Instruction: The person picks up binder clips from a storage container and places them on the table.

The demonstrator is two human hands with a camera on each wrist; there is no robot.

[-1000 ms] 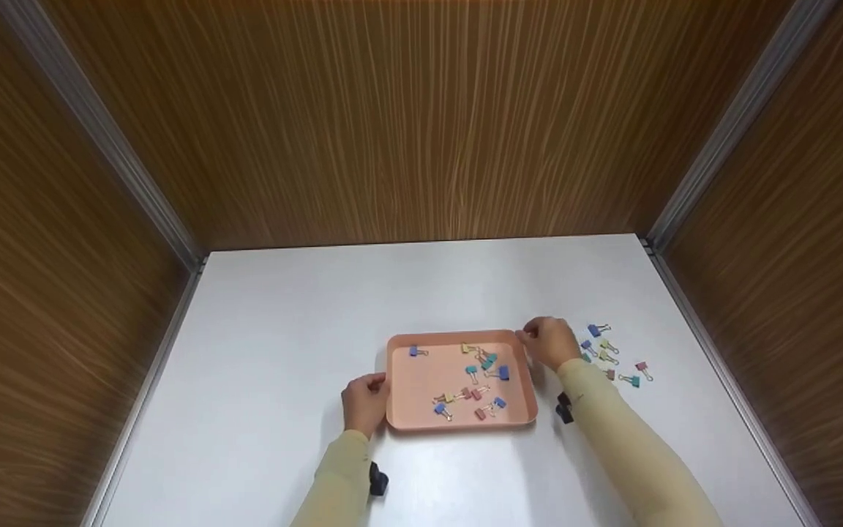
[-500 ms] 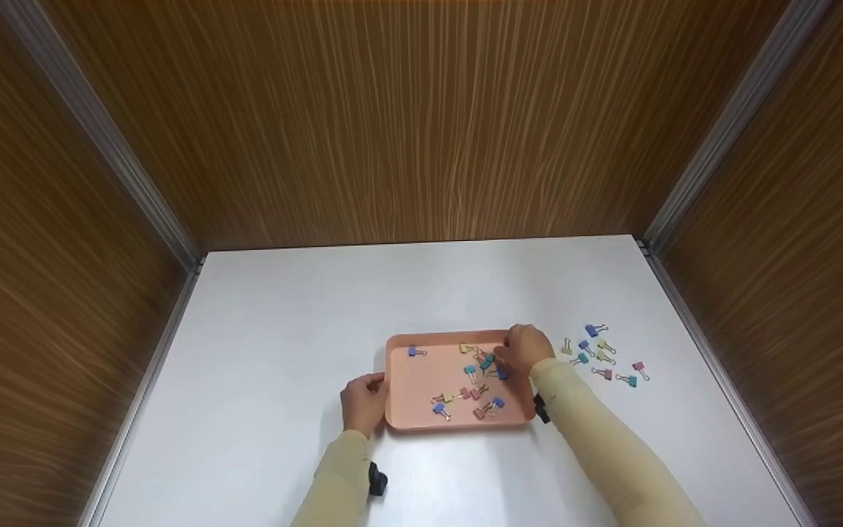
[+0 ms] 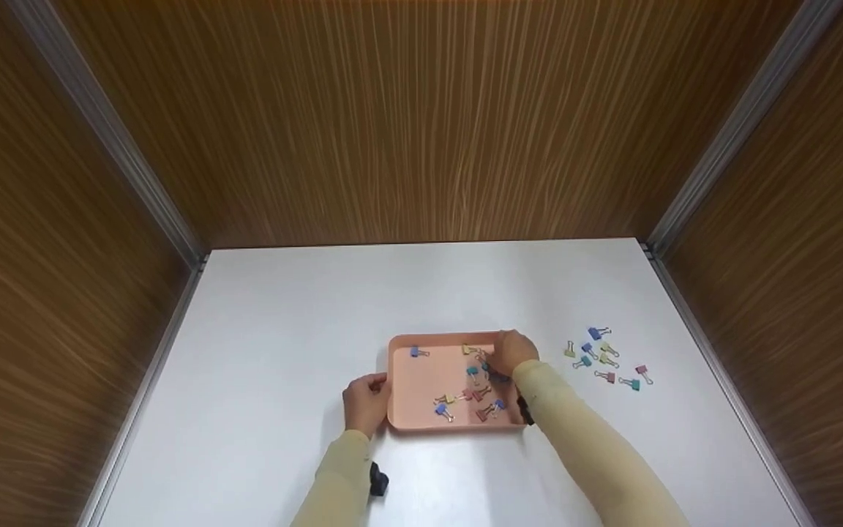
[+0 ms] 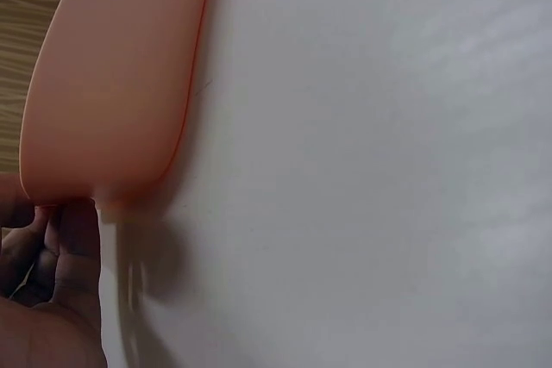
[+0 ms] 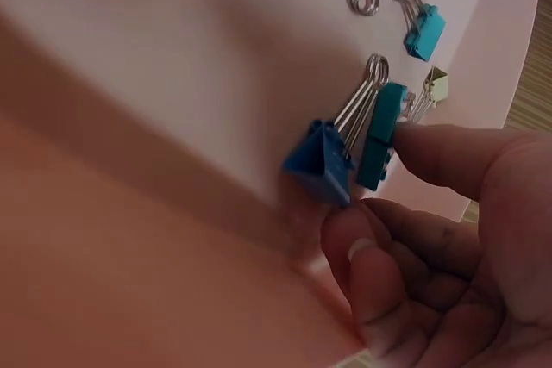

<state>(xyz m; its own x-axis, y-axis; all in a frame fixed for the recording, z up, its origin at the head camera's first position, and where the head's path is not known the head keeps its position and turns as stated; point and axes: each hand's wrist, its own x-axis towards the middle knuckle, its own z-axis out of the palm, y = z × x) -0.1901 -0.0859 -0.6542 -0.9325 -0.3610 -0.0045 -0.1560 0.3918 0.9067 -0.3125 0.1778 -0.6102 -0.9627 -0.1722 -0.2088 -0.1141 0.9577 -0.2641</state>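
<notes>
A shallow pink tray (image 3: pixel 418 384) lies on the white table with several coloured binder clips in it. My left hand (image 3: pixel 365 404) holds the tray's left edge, fingers and thumb at its wall (image 4: pixel 112 84) in the left wrist view. My right hand (image 3: pixel 513 353) is inside the tray at its right end. In the right wrist view its thumb meets a teal binder clip (image 5: pixel 379 135), while the curled fingertips are right at the corner of a blue binder clip (image 5: pixel 321 165). Thumb and fingers stand apart there. From the head view, this hand partly hides both clips.
Right of the tray, several binder clips lie loose on the white table (image 3: pixel 282 315), among them a pink clip (image 3: pixel 643 372) and a yellow clip (image 3: pixel 570 350). A wood-grain back wall (image 3: pixel 421 146) and side walls enclose the table.
My right hand has moved left and down from beyond the tray's upper right corner into the tray. A yellow clip beside the tray has come into sight. My left hand stays put.
</notes>
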